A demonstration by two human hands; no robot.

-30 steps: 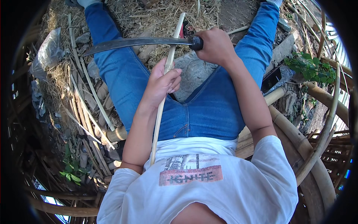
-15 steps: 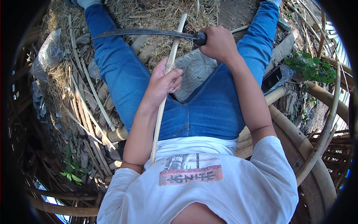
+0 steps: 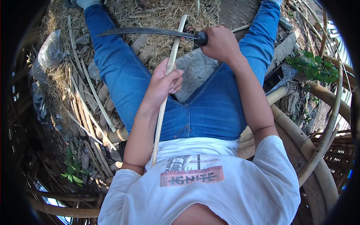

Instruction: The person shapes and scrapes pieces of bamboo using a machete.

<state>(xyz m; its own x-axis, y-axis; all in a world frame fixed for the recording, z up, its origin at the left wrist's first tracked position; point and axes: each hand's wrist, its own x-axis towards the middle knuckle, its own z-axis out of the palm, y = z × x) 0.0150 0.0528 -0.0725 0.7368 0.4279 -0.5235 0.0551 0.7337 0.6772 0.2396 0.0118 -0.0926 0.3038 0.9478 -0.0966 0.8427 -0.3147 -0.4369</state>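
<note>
I sit with my legs in blue jeans spread out in front of me. My left hand point(image 3: 164, 83) is closed around a long pale bamboo strip point(image 3: 162, 108) that runs from my chest up past my knees. My right hand point(image 3: 221, 43) grips the dark handle of a long curved blade point(image 3: 142, 31). The blade lies across the top part of the strip, pointing left over my left thigh. A grey flat stone point(image 3: 197, 73) lies on the ground between my thighs.
Several split bamboo strips point(image 3: 88, 97) and dry shavings point(image 3: 165, 15) cover the ground at left and ahead. Thick bamboo poles point(image 3: 315, 150) curve along the right. A dark phone point(image 3: 273, 78) lies by my right thigh, near a green plant point(image 3: 311, 65). A plastic bag point(image 3: 47, 56) sits far left.
My right hand has carried the blade farther away from me along the strip. My left hand has kept its hold on the strip at the same place.
</note>
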